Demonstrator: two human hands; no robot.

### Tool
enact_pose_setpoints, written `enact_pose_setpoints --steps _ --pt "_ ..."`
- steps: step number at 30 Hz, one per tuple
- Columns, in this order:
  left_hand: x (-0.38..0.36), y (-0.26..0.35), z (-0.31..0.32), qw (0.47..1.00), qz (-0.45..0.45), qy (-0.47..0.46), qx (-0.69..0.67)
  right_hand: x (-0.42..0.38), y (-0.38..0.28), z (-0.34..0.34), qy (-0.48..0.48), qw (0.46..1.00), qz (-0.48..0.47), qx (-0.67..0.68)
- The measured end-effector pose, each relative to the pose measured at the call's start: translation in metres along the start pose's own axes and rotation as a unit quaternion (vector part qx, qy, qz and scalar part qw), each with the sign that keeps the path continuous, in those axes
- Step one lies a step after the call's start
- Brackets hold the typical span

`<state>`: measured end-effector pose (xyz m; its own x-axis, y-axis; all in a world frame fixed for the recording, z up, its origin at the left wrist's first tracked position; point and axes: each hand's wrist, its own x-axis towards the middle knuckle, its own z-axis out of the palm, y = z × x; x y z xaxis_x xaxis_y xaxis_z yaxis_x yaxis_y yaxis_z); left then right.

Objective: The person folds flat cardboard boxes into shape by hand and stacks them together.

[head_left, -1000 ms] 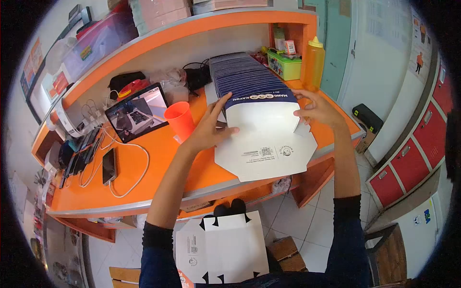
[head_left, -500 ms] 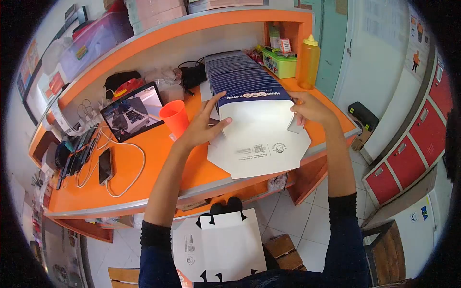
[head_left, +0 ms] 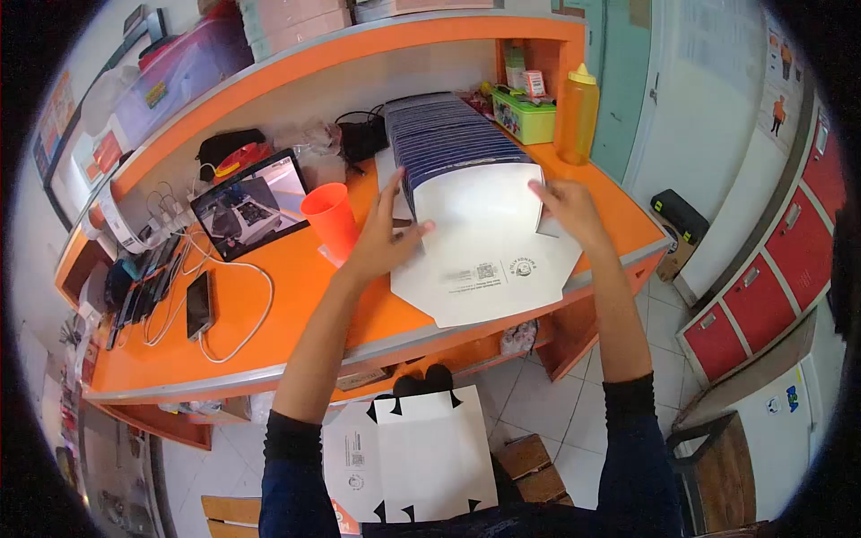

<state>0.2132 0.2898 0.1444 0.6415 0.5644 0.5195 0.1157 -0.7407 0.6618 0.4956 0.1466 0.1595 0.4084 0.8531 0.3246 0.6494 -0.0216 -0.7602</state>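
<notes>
A partly folded white cardboard box (head_left: 484, 211) rests at the near end of a long row of nested dark-blue boxes (head_left: 457, 130). Its back and side walls stand up, and a wide printed flap (head_left: 489, 278) spreads toward me over the desk's edge. My left hand (head_left: 387, 240) is at the box's left side, fingers spread and thumb close to the side wall. At the right wall, my right hand (head_left: 569, 211) has its fingers bent around the upper edge. Below, a flat unfolded box sheet (head_left: 430, 457) lies across my lap.
An orange cup (head_left: 330, 220) stands left of my left hand. Farther left are a tablet (head_left: 249, 208) and a phone (head_left: 200, 305) on a cable. A yellow squeeze bottle (head_left: 576, 117) and a green box (head_left: 523, 117) stand at the back right of the orange desk (head_left: 269, 332).
The box's blue printed outer face has turned out of sight, and its white inner wall stands against the row. My left fingers have moved left off its corner; my right hand has shifted slightly.
</notes>
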Motion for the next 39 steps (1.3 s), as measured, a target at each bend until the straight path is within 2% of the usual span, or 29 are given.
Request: enact_pose_setpoints --steps 1,4,7,10,13,16,19,22,25,28,31,34,37,39 --pt "-0.004 -0.003 0.004 0.999 -0.005 0.031 0.028 -0.001 0.004 0.001 -0.002 0.999 0.004 -0.042" --pt "-0.005 -0.007 0.003 0.99 0.049 -0.073 0.106 -0.001 0.032 0.018 0.015 0.997 -0.062 -0.036" --pt "-0.005 0.001 -0.002 0.988 0.007 -0.13 0.083 -0.014 0.018 0.008 -0.038 0.987 0.021 0.154" --pt "-0.002 0.0 -0.007 0.983 -0.013 -0.15 0.105 -0.009 0.032 0.01 -0.075 0.978 -0.003 0.195" --pt "-0.003 -0.003 -0.007 0.983 -0.025 -0.154 0.099 0.003 0.044 0.005 -0.104 0.983 -0.033 0.147" --pt "-0.007 0.0 -0.004 0.989 -0.026 -0.121 0.081 0.012 0.049 0.004 -0.024 0.988 -0.148 -0.028" --pt "-0.004 -0.005 -0.003 0.989 -0.075 -0.106 0.066 0.027 0.056 0.0 -0.085 0.994 -0.063 -0.014" --pt "-0.004 -0.01 0.001 0.992 -0.066 -0.087 0.07 0.036 0.061 0.006 -0.052 0.992 -0.116 -0.016" --pt "-0.002 -0.005 -0.001 0.988 -0.112 -0.088 0.062 0.033 0.053 0.003 -0.085 0.994 -0.063 -0.04" --pt "-0.002 0.016 -0.003 0.998 -0.051 -0.016 0.018 0.031 0.041 -0.002 -0.076 0.986 -0.139 0.059" --pt "0.008 0.015 -0.003 0.984 0.12 0.072 0.109 0.038 0.023 -0.016 -0.113 0.945 -0.197 0.234" --pt "0.022 0.013 -0.004 0.989 0.106 0.063 0.076 0.05 0.012 -0.02 -0.133 0.951 -0.247 0.134" --pt "0.027 0.01 -0.012 0.995 0.085 0.047 -0.012 0.056 0.014 -0.021 -0.135 0.948 -0.243 0.157" --pt "0.028 0.014 -0.013 0.995 0.091 0.047 0.006 0.058 0.014 -0.022 -0.116 0.953 -0.242 0.14"
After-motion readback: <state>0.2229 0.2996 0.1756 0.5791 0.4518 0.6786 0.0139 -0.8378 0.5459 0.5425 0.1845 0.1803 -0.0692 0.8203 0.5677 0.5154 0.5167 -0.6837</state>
